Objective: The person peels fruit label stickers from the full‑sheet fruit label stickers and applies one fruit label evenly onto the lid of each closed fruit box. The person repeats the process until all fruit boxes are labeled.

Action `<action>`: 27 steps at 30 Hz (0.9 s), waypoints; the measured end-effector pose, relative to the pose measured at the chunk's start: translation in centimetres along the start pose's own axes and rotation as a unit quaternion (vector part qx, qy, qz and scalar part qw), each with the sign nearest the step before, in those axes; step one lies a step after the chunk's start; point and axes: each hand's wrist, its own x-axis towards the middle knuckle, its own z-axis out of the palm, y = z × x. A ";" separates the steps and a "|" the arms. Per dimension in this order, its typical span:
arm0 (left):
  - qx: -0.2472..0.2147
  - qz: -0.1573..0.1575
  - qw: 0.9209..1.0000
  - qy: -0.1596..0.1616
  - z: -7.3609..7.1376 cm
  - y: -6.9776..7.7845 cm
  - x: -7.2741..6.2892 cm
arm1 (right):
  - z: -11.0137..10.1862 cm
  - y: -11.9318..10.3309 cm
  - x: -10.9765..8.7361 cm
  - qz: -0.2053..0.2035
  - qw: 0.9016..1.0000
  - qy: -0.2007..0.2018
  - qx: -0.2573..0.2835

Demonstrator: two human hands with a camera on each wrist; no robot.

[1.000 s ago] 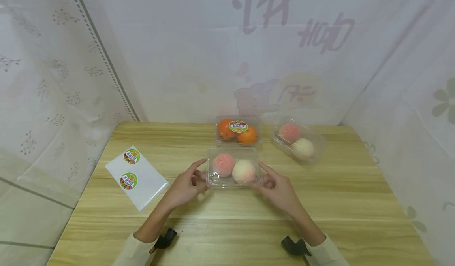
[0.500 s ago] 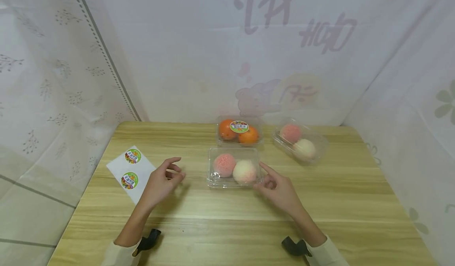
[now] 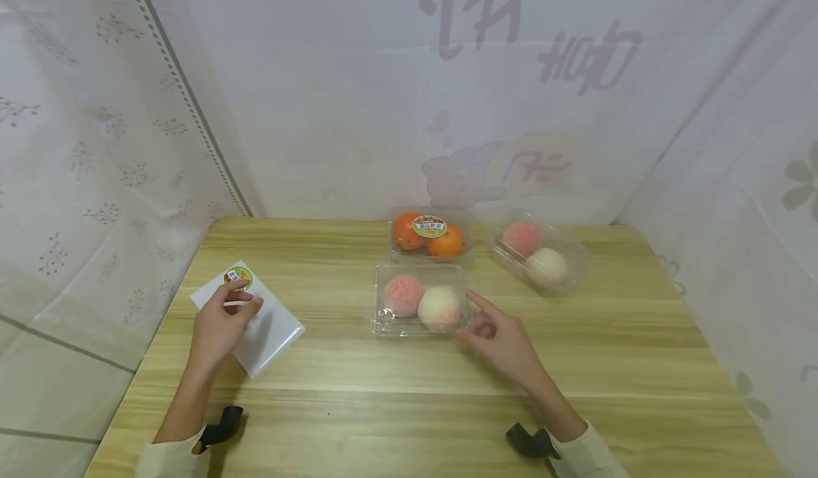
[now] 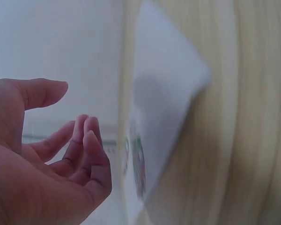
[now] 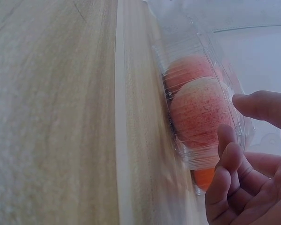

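In the head view, a clear plastic clamshell box [image 3: 419, 327] with one pink and one cream-pink peach sits closed at mid-table. My right hand [image 3: 503, 343] holds its right end, the thumb near the front corner and the index finger along the side. The right wrist view shows thumb and fingertips close around the end of that box [image 5: 203, 161]. My left hand [image 3: 220, 327] is over the white sticker sheet [image 3: 271, 332], fingers loosely bent, holding nothing. One round fruit sticker [image 3: 238, 276] shows past the fingers; the hand hides the other.
Behind the box stands another clear box with two orange fruits [image 3: 409, 232] and a round sticker on its lid. At the back right, a third box [image 3: 569, 251] holds two peaches and bears no visible sticker. Patterned cloth [image 3: 332, 109] hangs behind the table.
My left hand has let go of the box's left side and moved left over the sticker sheet. The right hand and the box have stayed in place.
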 end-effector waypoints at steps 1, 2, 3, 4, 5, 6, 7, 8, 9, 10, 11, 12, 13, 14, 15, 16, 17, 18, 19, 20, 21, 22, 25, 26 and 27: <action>0.001 -0.006 1.000 0.008 -0.4 -0.4 0.1 | 0.0 0.0 0.0 0.001 1.000 -0.001 0.000; 0.001 -0.012 1.000 0.016 -0.8 -0.8 0.2 | 0.0 -0.1 0.0 0.002 1.000 -0.002 0.000; 0.001 -0.019 1.000 0.021 -1.2 -1.2 0.3 | 0.0 -0.1 0.0 0.003 1.000 -0.003 0.001; 0.004 -0.027 0.999 0.023 -1.5 -1.6 0.4 | 0.0 -0.1 0.0 0.006 1.000 -0.004 0.000; 0.007 -0.033 0.999 0.026 -1.9 -2.0 0.5 | 0.0 -0.1 0.1 0.007 1.000 -0.004 0.000; 0.012 -0.039 0.999 0.026 -2.2 -2.3 0.6 | 0.0 -0.1 0.1 0.008 1.000 -0.005 -0.001; 0.020 -0.045 0.998 0.026 -2.5 -2.7 0.7 | 0.0 0.0 0.1 0.010 1.000 -0.005 0.000; 0.027 -0.049 0.998 0.026 -2.8 -3.0 0.8 | 0.0 0.0 0.1 0.010 1.000 -0.005 0.001; 0.038 -0.049 0.998 0.024 -3.1 -3.3 0.9 | 0.0 0.1 0.0 0.011 1.000 -0.005 0.003; 0.047 -0.047 0.998 0.022 -3.3 -3.5 0.9 | 0.0 0.1 0.0 0.013 1.000 -0.006 0.004; 0.056 -0.042 0.997 0.020 -3.5 -3.7 1.0 | 0.0 0.1 0.0 0.013 1.000 -0.006 0.005; 0.069 -0.033 0.997 0.016 -3.7 -3.9 1.0 | 0.0 0.1 0.0 0.013 1.000 -0.006 0.006; 0.082 -0.022 0.996 0.012 -3.9 -4.1 1.0 | 0.0 0.1 0.0 0.012 1.000 -0.006 0.007; 0.094 -0.009 0.996 0.006 -4.0 -4.4 1.1 | 0.0 0.1 0.0 0.011 1.000 -0.006 0.007; 0.106 0.003 0.994 -0.001 -4.1 -4.5 1.1 | 0.0 0.1 0.0 0.011 1.000 -0.006 0.007; 0.117 0.015 0.993 -0.009 -4.1 -4.7 1.2 | 0.0 0.1 0.0 0.011 1.000 -0.006 0.006; 0.128 0.024 0.991 -0.017 -4.2 -4.8 1.2 | 0.0 0.1 0.0 0.009 1.000 -0.006 0.005; 0.141 0.031 0.989 -0.026 -4.2 -4.9 1.3 | 0.0 0.1 0.0 0.008 1.000 -0.006 0.005; 0.152 0.036 0.987 -0.033 -4.2 -5.0 1.3 | 0.0 0.0 0.0 0.007 1.000 -0.006 0.003; 0.162 0.041 0.985 -0.040 -4.2 -5.1 1.3 | 0.0 0.0 0.0 0.006 1.000 -0.006 0.002; 0.173 0.045 0.983 -0.046 -4.2 -5.1 1.4 | -0.1 0.0 0.0 0.005 1.000 -0.006 0.001; 0.181 0.049 0.981 -0.055 -4.3 -5.1 1.4 | -0.1 0.0 0.0 0.003 1.000 -0.006 0.000; 0.198 0.058 0.976 -0.074 -4.4 -5.1 1.5 | -0.1 -0.1 0.0 0.001 1.000 -0.007 -0.001; 0.200 0.060 0.975 -0.080 -4.5 -5.1 1.5 | -0.1 -0.1 -0.1 0.000 1.000 -0.008 -0.001; 0.202 0.060 0.974 -0.082 -4.5 -5.2 1.4 | -0.1 -0.1 -0.1 -0.001 1.000 -0.007 -0.001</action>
